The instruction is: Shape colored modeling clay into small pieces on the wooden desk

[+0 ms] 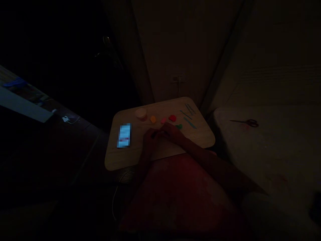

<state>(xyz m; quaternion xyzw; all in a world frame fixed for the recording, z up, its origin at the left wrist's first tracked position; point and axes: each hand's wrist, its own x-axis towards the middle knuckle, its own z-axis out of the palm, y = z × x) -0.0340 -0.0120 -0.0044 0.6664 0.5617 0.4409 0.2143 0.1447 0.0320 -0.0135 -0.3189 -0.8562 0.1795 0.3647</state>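
My left hand (149, 138) and my right hand (173, 133) meet over the middle of a small wooden table (160, 152). Both have their fingers curled and pressed together; in the dim light I cannot make out what is between them. Just beyond the fingertips lie lumps of what looks like modelling clay: an orange lump (152, 119), a pink lump (163, 120) and a red lump (172, 118). A green lump (178, 126) sits right beside my right hand. Several thin teal modelling tools (190, 123) rest toward the table's right end.
A round tub (141, 113) stands at the table's back left. A lit phone (124, 135) lies on the left side. Scissors (250, 123) rest on a pale surface (253, 150) to the right. A wall socket (177, 78) with a cable is behind the table.
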